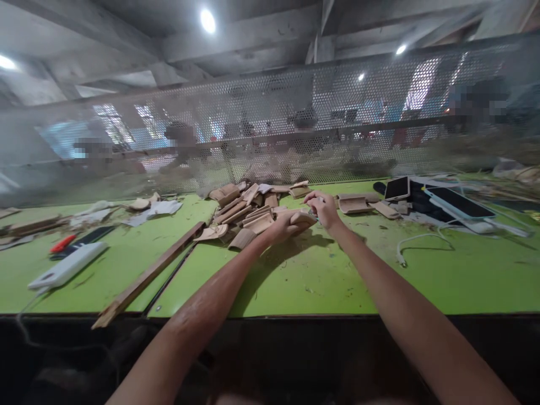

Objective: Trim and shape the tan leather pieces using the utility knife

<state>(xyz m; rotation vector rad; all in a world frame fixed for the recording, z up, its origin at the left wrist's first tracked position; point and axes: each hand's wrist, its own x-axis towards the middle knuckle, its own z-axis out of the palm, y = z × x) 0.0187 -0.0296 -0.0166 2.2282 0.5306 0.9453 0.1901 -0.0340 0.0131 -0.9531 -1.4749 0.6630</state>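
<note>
Both my arms reach forward over a green table. My left hand is closed around a tan curved wooden piece at the near edge of a pile of similar tan wooden pieces. My right hand sits just right of it, its fingers curled onto the same piece and pinching something small that I cannot make out.
A long wooden strip lies diagonally at the left. A white power bank and red object lie far left. Phones, a tablet and a white cable lie at right. A perforated metal screen backs the table, people behind it.
</note>
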